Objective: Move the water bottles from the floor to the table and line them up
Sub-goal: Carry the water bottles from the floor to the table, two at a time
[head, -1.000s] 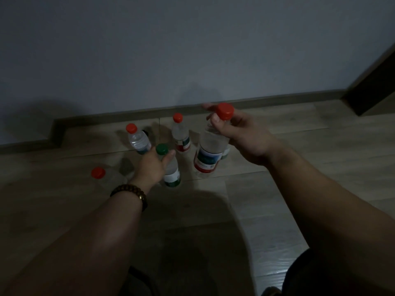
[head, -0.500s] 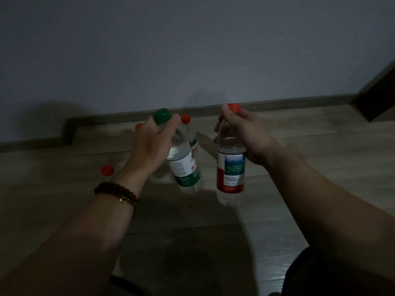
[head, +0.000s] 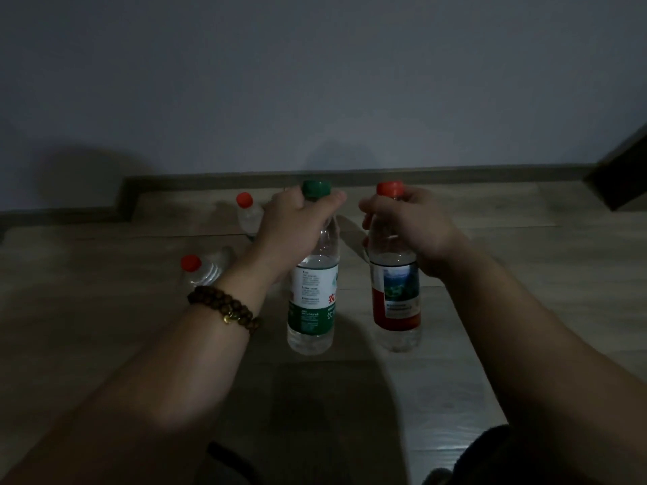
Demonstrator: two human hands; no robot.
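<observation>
My left hand [head: 296, 227] grips the neck of a green-capped bottle [head: 312, 295] with a white and green label, held upright above the floor. My right hand [head: 408, 231] grips the neck of a red-capped bottle [head: 395, 295] with a red label, upright beside it. Two more red-capped bottles remain on the floor behind my left arm: one [head: 247, 213] near the wall and one [head: 200, 271] further left, partly hidden. No table is in view.
Wooden floor [head: 525, 281] runs to a grey wall with a dark skirting board [head: 455, 172]. A dark edge of furniture or a door [head: 619, 176] juts in at the right. My beaded bracelet [head: 224, 306] sits on the left wrist.
Both hands have lifted their bottles higher and brought them upright, side by side. The green-capped bottle was tilted and now hangs straight.
</observation>
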